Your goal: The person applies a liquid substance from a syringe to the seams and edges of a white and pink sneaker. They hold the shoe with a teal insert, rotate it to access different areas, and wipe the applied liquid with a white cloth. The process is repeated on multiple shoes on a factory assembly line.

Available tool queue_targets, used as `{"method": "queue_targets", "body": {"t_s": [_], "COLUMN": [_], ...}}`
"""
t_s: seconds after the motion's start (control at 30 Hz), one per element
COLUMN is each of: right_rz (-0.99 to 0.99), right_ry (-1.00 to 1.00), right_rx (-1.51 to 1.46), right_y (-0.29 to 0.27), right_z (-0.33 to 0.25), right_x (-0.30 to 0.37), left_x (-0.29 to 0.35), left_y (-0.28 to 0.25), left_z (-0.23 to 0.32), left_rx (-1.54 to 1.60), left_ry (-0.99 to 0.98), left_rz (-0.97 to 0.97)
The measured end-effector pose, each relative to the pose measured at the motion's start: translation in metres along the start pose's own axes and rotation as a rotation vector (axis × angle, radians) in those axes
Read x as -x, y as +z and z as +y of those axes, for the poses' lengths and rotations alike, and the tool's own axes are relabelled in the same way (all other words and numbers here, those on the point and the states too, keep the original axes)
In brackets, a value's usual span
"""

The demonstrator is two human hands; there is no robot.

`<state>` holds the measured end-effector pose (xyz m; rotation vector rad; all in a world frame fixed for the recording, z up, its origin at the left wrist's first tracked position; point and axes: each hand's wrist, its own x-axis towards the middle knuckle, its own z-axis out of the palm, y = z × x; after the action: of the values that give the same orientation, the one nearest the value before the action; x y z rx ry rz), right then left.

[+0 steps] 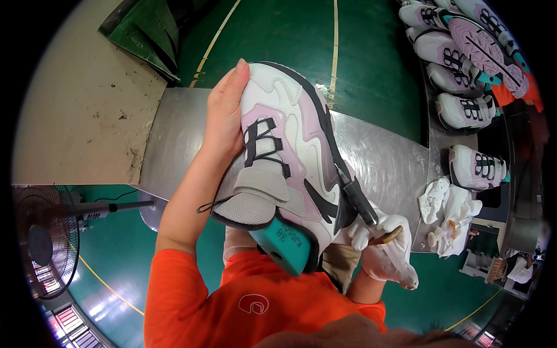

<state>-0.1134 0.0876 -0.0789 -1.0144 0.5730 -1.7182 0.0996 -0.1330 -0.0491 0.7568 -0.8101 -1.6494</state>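
A white and pink sneaker (293, 133) with black laces and a black sole edge is tilted in front of me, toe pointing away. My left hand (223, 113), bare, is closed around its toe end from the left. A teal shoe last (284, 246) sticks out of the sneaker's opening. In a white glove, my right hand (390, 255) is closed on a dark pen-like tool (360, 202), whose tip is at the sole edge near the heel. A curved brown piece (387, 236) also shows at the gloved fingers; I cannot tell what it is.
Below the sneaker runs a metal bench (386, 142). White gloves or cloths (455, 223) lie at its right end, near a single sneaker (476, 167). Several more sneakers (464, 111) line the far right. A fan (43, 243) stands left, beneath a beige panel (81, 104).
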Motion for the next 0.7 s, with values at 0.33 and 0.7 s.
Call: {"method": "queue_targets", "body": {"t_s": [0.33, 0.7], "right_rz": [-0.086, -0.070], "right_ry": [0.017, 0.202], "right_rx": [0.068, 0.041], "right_y": [-0.008, -0.008], "right_z": [-0.011, -0.046], "right_x": [-0.007, -0.003], "left_x": [0.002, 0.000], "left_y": [0.001, -0.002], "left_z": [0.001, -0.001], "left_rx": [-0.026, -0.025], "left_ry": [0.000, -0.005], "left_rz": [0.015, 0.023]}}
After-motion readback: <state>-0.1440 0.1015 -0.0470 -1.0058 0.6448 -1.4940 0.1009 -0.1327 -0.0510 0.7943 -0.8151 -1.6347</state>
